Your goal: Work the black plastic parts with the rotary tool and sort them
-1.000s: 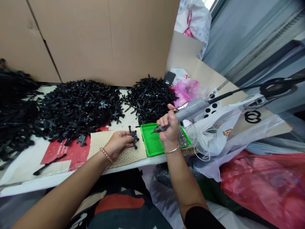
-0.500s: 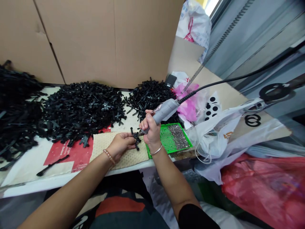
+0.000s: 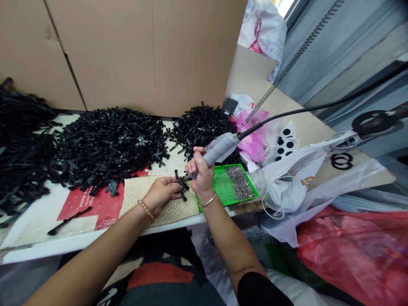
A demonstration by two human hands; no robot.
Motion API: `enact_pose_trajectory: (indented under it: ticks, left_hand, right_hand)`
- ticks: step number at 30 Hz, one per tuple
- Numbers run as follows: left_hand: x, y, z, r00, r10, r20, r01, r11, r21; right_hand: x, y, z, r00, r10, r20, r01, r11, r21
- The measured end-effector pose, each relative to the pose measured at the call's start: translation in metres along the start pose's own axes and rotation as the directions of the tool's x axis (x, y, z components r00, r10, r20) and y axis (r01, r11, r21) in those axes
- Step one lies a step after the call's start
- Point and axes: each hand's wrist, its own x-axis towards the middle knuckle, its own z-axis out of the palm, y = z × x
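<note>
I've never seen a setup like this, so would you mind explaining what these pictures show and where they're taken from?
There's no machine here: the picture comes from a camera worn on a person's head, looking forward and down at their two bare hands. The left hand holds a small black cross-shaped part above a beige honeycomb-textured mat. The right hand grips a grey pen-like rotary tool, its tip at that part, with a black cable leading away. Also on the bench are heaps of similar black parts and a green perforated tray holding silvery bits.
</note>
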Motion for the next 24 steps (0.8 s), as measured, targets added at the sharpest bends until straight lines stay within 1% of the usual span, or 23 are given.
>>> enact_pose_trajectory:
  ticks: [7, 12, 18, 24]
  left_hand:
    - [0.0009, -0.0010, -0.0015, 1.000, 0.000, 0.019, 0.000, 1.000, -0.006]
    - [0.0017, -0.0015, -0.0016, 1.000, 0.009, 0.017, -0.009, 1.000, -0.003]
    - [0.0031, -0.0031, -0.0025, 1.000, 0.011, 0.017, -0.011, 1.000, -0.010]
    - [0.0022, -0.0029, -0.0029, 1.000, 0.011, 0.022, -0.010, 1.000, -0.013]
  right_hand:
    - [-0.0005, 0.0004, -0.0014, 1.000, -0.019, 0.017, 0.018, 0.999, 0.050]
    - [-0.0010, -0.0015, -0.0015, 1.000, -0.017, 0.005, 0.017, 1.000, -0.004]
    - [-0.0015, -0.0011, 0.0001, 1.000, -0.018, 0.018, 0.018, 1.000, -0.013]
    - [-0.0031, 0.0003, 0.0002, 0.999, -0.016, 0.039, 0.019, 0.997, -0.073]
